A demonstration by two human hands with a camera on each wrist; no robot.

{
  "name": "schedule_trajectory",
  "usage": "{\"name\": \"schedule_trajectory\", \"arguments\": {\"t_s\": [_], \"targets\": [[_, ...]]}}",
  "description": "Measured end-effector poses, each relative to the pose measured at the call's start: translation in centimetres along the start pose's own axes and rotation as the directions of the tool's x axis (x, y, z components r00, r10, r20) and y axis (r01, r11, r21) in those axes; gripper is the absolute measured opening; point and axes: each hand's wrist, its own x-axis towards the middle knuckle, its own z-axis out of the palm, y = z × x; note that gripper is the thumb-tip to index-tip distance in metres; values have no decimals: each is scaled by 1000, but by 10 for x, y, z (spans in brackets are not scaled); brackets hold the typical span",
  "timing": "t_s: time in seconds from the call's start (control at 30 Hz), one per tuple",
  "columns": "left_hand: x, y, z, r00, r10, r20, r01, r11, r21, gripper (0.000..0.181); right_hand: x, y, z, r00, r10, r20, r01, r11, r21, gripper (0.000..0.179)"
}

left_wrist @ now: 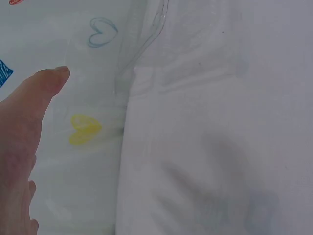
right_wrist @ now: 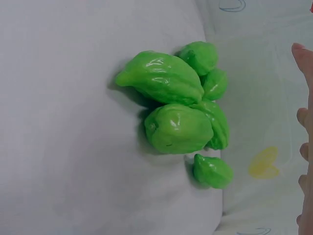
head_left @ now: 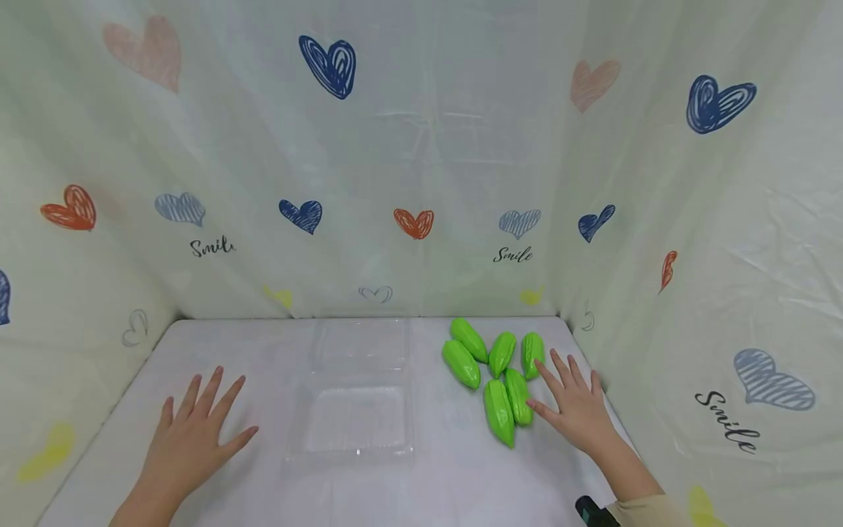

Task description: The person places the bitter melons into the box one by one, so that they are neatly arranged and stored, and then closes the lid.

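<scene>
Several glossy green fruit-like pieces, ridged and pointed at one end, lie in a loose cluster on the right of the table; one long piece is nearest the front. In the right wrist view a plump piece sits beside a larger pointed one. My right hand spreads its fingers at the cluster's right side, its fingertips overlapping two pieces in the head view. Over the left of the table my left hand has its fingers spread and holds nothing. Between the hands stands a clear plastic clamshell box.
The box's raised-open lid side lies toward the back. A white cloth covers the table. Curtains printed with hearts hang along the back and both sides. Near my right sleeve is a dark device.
</scene>
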Motion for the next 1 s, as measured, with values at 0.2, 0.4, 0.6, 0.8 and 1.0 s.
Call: {"name": "schedule_trajectory", "arguments": {"t_s": [0.2,0.4,0.6,0.8,1.0], "targets": [[2,5,-5,1000,10,7,-9,999,-39,90,-1,2,5,999,-3,-36,5,998,56,74],[0,13,0,999,-2,50,10,989,-151,87,-2,-1,11,998,4,-63,4,992,123,73],[1,20,8,1000,-2,26,9,954,-301,88,-5,-4,18,995,13,-98,11,970,242,71],[2,27,15,998,-33,45,48,917,-396,89,-7,-7,25,994,72,-79,-38,928,372,70],[0,30,22,992,-61,106,103,885,-455,91,-7,-11,32,991,125,-54,-86,882,464,72]]}}
